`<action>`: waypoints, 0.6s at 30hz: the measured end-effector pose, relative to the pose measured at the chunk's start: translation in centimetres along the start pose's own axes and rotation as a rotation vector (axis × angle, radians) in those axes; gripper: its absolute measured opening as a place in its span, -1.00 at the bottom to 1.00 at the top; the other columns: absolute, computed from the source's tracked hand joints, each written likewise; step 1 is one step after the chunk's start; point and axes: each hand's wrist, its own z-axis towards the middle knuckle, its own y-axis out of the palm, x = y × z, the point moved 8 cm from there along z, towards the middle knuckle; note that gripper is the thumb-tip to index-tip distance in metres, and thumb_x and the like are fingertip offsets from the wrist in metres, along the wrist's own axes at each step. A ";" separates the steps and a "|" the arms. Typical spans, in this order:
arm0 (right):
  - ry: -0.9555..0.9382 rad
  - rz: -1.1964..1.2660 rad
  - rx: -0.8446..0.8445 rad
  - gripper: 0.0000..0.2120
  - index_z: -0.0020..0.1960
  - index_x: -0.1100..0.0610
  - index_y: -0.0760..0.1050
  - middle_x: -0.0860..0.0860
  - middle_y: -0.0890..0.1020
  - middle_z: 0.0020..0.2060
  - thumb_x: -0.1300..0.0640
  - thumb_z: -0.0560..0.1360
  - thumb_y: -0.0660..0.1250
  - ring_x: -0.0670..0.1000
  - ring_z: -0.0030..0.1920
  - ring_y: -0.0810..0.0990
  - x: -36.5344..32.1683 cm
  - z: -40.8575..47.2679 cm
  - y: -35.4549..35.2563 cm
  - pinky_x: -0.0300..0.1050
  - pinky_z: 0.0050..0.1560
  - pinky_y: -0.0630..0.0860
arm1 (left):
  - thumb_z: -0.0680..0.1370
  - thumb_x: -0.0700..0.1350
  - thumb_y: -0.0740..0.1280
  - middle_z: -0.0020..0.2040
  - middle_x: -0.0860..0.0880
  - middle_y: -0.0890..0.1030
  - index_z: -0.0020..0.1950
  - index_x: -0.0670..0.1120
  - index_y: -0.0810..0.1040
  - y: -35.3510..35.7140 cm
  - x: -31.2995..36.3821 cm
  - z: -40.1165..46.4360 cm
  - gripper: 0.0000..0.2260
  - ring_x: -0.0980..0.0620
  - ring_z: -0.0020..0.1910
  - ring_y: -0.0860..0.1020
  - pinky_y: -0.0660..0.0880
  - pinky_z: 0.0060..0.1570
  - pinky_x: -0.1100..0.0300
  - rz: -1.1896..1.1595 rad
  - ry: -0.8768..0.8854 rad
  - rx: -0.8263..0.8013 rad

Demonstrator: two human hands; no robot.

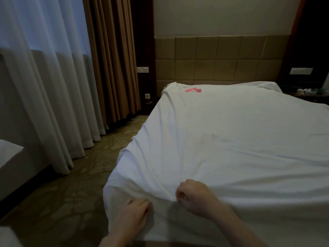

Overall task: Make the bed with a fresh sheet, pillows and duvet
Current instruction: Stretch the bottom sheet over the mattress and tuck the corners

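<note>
A white sheet (231,136) is spread over the whole bed and hangs over its near left corner. A pink mark (193,90) shows on the sheet near the head end. My left hand (132,213) pinches the sheet where it hangs at the foot corner. My right hand (193,196) is closed on a bunched fold of the sheet at the foot edge, just right of the left hand. Creases run from both hands up across the sheet. No pillows or duvet are on the bed.
A padded headboard (219,59) stands behind the bed. White sheer curtains (44,86) and brown drapes (114,59) line the left wall. Patterned carpet (71,193) runs along the bed's left side. A cluttered nightstand (309,93) sits at the far right. White bedding (8,154) lies at the left edge.
</note>
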 end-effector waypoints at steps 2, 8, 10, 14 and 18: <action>0.065 0.052 -0.299 -0.80 0.04 0.04 0.63 0.02 0.65 0.03 0.06 0.49 0.28 0.07 0.06 0.58 0.6 0.6 0.7 -0.15 0.00 0.46 | 0.52 -0.09 0.28 -0.22 0.19 0.51 -0.16 0.15 0.43 -1.6 -1.8 0.0 -0.87 0.22 -0.25 0.49 0.42 -0.22 0.33 -0.106 -0.179 0.047; 0.088 0.049 0.178 -0.62 0.17 0.00 0.55 -0.06 0.57 0.18 -0.09 0.48 0.13 0.02 0.22 0.50 0.9 1.4 -2.6 -0.11 0.22 0.41 | 0.62 0.12 0.10 0.18 -0.12 0.44 0.27 -0.14 0.31 -4.0 -7.0 3.3 -0.62 -0.07 0.04 0.53 0.50 0.04 0.00 -0.139 -0.778 0.108; 0.144 -0.080 0.046 -0.37 0.43 0.00 0.32 -0.05 0.33 0.45 -0.22 0.42 0.04 0.02 0.44 0.30 1.9 1.2 -0.3 -0.05 0.41 0.15 | 0.62 0.19 0.03 0.34 -0.19 0.31 0.41 -0.18 0.15 -1.8 -8.5 3.7 -0.46 -0.17 0.21 0.45 0.44 0.14 -0.04 -0.266 -0.921 -0.042; 0.181 -0.140 -0.114 -0.27 0.39 -0.03 0.35 -0.02 0.44 0.38 -0.28 0.28 0.10 0.03 0.37 0.37 2.9 -0.1 3.7 -0.04 0.32 0.17 | 0.66 0.04 -0.01 0.28 -0.23 0.44 0.34 -0.17 0.25 -1.1 -10.1 4.3 -0.64 -0.20 0.18 0.48 0.43 0.11 -0.01 -0.281 -0.928 -0.035; 0.150 -0.089 -0.032 -0.38 0.47 -0.08 0.22 -0.08 0.15 0.51 -0.19 0.42 0.10 0.00 0.52 0.16 2.5 -0.1 2.8 -0.09 0.44 -0.11 | 0.63 -0.12 0.08 0.11 -0.15 0.57 0.19 -0.16 0.46 -2.4 -10.4 5.3 -0.76 -0.12 0.06 0.55 0.50 0.07 0.05 -0.146 -0.880 -0.095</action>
